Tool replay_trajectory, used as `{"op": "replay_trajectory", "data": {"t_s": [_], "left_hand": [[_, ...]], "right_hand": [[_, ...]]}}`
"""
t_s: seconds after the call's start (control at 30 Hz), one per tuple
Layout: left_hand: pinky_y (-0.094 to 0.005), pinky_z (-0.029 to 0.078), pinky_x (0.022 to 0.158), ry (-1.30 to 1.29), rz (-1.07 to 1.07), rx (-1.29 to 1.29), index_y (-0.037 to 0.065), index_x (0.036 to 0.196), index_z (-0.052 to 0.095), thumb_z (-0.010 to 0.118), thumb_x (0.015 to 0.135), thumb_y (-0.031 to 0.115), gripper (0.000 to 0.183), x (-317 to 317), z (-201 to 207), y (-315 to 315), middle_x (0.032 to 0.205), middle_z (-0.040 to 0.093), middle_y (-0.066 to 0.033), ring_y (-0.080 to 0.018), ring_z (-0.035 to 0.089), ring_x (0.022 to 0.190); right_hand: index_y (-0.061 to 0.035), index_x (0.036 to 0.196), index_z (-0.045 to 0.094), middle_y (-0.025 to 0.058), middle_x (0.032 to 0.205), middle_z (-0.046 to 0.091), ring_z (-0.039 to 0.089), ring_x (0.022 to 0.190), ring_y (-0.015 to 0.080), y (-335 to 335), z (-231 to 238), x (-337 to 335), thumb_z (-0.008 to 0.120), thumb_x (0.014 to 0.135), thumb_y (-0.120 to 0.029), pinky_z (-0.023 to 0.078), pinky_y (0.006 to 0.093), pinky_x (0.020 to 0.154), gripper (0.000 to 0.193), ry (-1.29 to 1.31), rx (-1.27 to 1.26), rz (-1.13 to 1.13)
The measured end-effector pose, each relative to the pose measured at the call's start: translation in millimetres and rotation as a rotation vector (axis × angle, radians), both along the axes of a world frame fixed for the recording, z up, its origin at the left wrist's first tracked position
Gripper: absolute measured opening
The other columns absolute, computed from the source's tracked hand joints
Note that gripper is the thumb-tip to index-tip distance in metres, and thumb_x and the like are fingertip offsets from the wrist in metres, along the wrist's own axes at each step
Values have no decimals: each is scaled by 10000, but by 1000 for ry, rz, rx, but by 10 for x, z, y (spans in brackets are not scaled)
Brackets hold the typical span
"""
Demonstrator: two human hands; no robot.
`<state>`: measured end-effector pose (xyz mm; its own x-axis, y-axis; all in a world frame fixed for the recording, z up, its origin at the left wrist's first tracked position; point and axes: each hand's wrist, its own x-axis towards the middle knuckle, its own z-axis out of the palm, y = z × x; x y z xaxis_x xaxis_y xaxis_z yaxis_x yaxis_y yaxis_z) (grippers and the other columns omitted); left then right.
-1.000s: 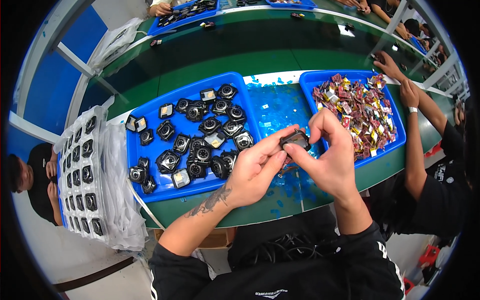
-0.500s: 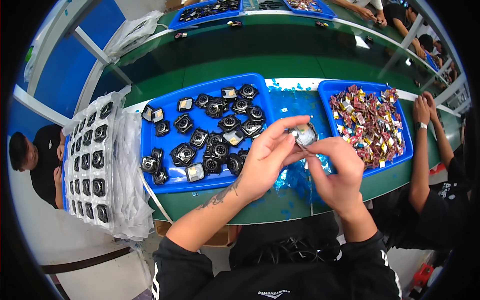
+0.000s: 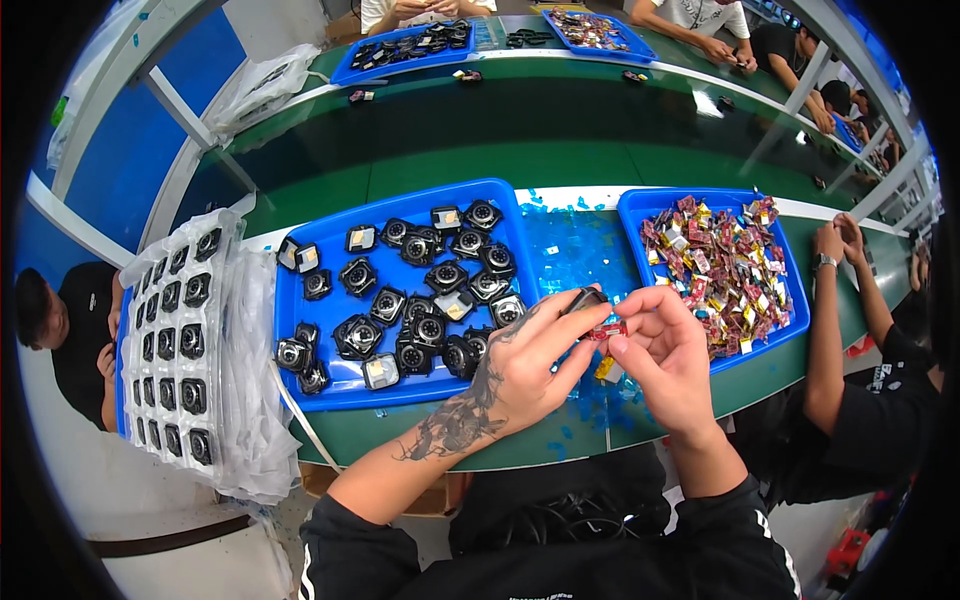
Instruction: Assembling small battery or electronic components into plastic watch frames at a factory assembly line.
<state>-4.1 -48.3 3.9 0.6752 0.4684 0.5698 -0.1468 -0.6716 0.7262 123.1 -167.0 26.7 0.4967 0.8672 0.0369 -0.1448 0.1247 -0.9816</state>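
In front of me, between two blue trays, my hands meet. A dark watch case [image 3: 587, 299] is in my left hand [image 3: 535, 355], whose back is turned up; the fingers hide much of the case. My right hand [image 3: 668, 350] pinches a small red circuit piece [image 3: 608, 330] between thumb and fingers, close against the left fingertips. A yellow tab [image 3: 607, 370] shows just below it. To the left, a blue tray [image 3: 400, 398] holds several black watch cases [image 3: 425, 328]. At the right, another blue tray [image 3: 632, 222] is piled with small red, yellow and white parts [image 3: 715, 270].
Stacked clear plastic trays [image 3: 235, 400] with watch cases stand at far left. Blue film scraps [image 3: 570, 250] lie on the green bench between the trays. Beyond runs a green belt [image 3: 440, 150] carrying a few small parts. Co-workers sit left, right and opposite.
My left hand has rolled over, back upward, turning the watch case so its open inside no longer shows. A red circuit piece now shows in my right fingers. The view has shifted slightly.
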Motion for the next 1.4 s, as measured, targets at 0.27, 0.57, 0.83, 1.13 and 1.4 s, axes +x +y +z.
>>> {"op": "replay_trajectory", "data": {"t_s": [0.27,0.57,0.83,1.13,1.4], "left_hand": [[-294,554,757,93,-112,-100,-16,1089,671,673,821,-20,268,-7,-27,47,1054,667,-165,-233,691,910],[-278,553,718,68,-111,-34,34,1116,681,722,790,-6,330,-19,30,23,1032,660,-127,-224,682,841],[-286,567,666,58,-146,-94,28,1038,690,710,821,33,218,-14,-16,17,996,646,-121,-193,684,793],[-327,614,756,62,-390,-1197,-97,1056,626,605,912,-16,166,23,-60,-47,1083,646,-175,-239,693,887],[-332,566,888,-61,-389,-1080,-75,1189,522,595,897,-48,302,68,-109,-44,1158,616,-184,-223,658,1007]], "right_hand": [[10,1073,648,67,956,647,637,863,120,-50,146,209,659,851,16,541,231,729,222,-424,20,37],[48,956,615,49,866,643,627,770,79,-39,128,314,642,890,-14,538,216,681,95,-209,-115,136],[-2,926,573,2,882,580,551,802,56,-56,100,310,613,926,-70,479,216,693,78,-163,-111,208],[-2,990,552,29,930,576,562,859,73,-96,-26,157,630,893,4,481,222,748,124,-47,27,41],[17,982,548,56,928,583,591,835,90,-30,-107,156,669,831,83,527,214,688,204,-343,10,-84]]}}
